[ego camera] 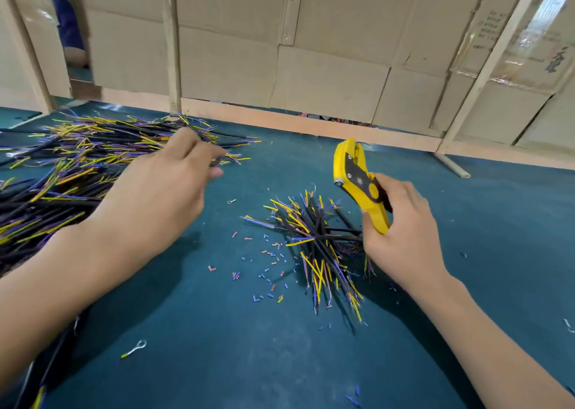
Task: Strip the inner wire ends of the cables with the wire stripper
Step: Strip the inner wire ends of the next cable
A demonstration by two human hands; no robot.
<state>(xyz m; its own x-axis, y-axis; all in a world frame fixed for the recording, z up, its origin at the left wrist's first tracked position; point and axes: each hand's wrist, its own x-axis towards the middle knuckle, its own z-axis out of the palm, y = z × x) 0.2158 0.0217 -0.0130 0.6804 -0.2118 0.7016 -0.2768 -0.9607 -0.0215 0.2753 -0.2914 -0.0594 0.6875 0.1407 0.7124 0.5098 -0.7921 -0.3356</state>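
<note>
A large pile of black cables (pixel 62 166) with yellow, blue and purple inner wires covers the left of the teal table. My left hand (pixel 168 184) reaches into this pile, fingers curled around cable ends at its far right edge. A smaller heap of cables (pixel 320 247) lies in the middle of the table. My right hand (pixel 401 225) grips the handles of a yellow wire stripper (pixel 357 181), which points up and away, just right of the small heap.
Small cut bits of coloured insulation (pixel 270 259) are scattered left of the small heap. A loose ring terminal (pixel 135 349) lies near the front left. A cardboard wall (pixel 311 51) with wooden battens closes off the far edge of the table (pixel 466 222).
</note>
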